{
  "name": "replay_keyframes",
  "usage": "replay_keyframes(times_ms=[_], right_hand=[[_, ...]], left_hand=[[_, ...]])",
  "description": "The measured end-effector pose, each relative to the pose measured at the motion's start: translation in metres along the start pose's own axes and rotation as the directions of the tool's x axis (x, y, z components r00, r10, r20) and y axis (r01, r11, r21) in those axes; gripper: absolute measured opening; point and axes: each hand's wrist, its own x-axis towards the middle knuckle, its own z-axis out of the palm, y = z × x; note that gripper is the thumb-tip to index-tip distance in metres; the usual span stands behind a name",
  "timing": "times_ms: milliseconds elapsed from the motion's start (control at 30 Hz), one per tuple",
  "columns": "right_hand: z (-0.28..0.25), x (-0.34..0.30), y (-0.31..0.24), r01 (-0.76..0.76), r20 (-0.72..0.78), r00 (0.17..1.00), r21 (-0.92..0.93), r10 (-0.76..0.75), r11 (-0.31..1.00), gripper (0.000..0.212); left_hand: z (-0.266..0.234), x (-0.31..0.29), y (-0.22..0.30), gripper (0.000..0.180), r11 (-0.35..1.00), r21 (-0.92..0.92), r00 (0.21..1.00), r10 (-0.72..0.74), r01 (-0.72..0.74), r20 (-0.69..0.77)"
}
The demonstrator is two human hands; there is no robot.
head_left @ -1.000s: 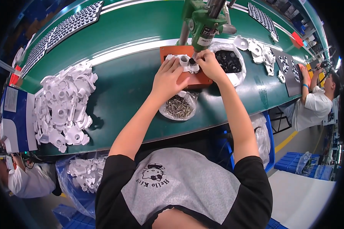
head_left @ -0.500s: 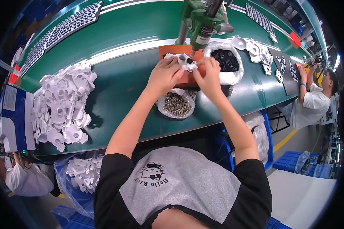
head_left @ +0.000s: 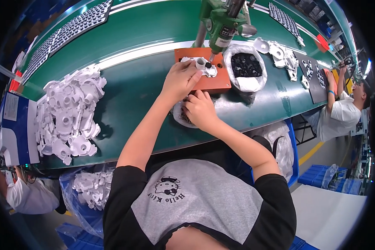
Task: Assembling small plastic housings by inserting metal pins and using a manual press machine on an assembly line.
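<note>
On an orange block fixture (head_left: 218,81) lies a white plastic part (head_left: 211,72) with a round collar and a small black piece (head_left: 208,65) on it. My left hand (head_left: 180,80) has its fingers closed on the left side of this part, beside the collar. Just in front of the fixture, my right hand (head_left: 201,110) dips into a white bag (head_left: 179,120) of small metal screws or pins. Its fingers are curled and their tips are largely hidden, so any piece between them cannot be made out. The tip of a green bench machine (head_left: 223,31) points down just behind the part.
A white bag (head_left: 251,85) of black pieces stands right of the fixture. White parts (head_left: 66,112) are heaped at the left, and more (head_left: 282,57) lie at the right. Filled racks (head_left: 77,27) line the far side. A person (head_left: 341,109) works at the far right.
My right hand has left the white part and come down toward me into the bag of metal pieces. My left hand stays on the part.
</note>
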Motion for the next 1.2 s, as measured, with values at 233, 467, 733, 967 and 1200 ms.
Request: replay_keyframes(times_ms=[233, 467, 733, 967, 1200], right_hand=[[-0.036, 0.010, 0.011, -0.227, 0.167, 0.969, 0.341, 0.179, 0.912, 0.010], [-0.084, 0.055, 0.094, -0.535, 0.267, 0.845, 0.448, 0.464, 0.716, 0.018], [-0.069, 0.077, 0.127, -0.637, 0.387, 0.767, 0.363, 0.512, 0.680, 0.027], [-0.055, 0.082, 0.148, -0.602, 0.422, 0.799, 0.555, 0.429, 0.575, 0.017], [-0.060, 0.087, 0.147, -0.633, 0.524, 0.771, 0.573, 0.362, 0.520, 0.024]], left_hand=[[0.005, -0.001, -0.004, 0.032, 1.000, 0.009, 1.000, 0.015, -0.015, -0.023], [0.001, -0.002, -0.002, 0.031, 1.000, 0.019, 0.999, 0.016, -0.016, -0.031], [0.003, -0.002, -0.001, 0.029, 1.000, 0.014, 0.999, 0.014, -0.013, -0.048], [0.003, -0.002, 0.000, 0.027, 1.000, 0.009, 0.997, 0.018, -0.017, -0.073], [0.003, -0.002, 0.002, 0.023, 1.000, 0.011, 0.997, 0.026, -0.025, -0.070]])
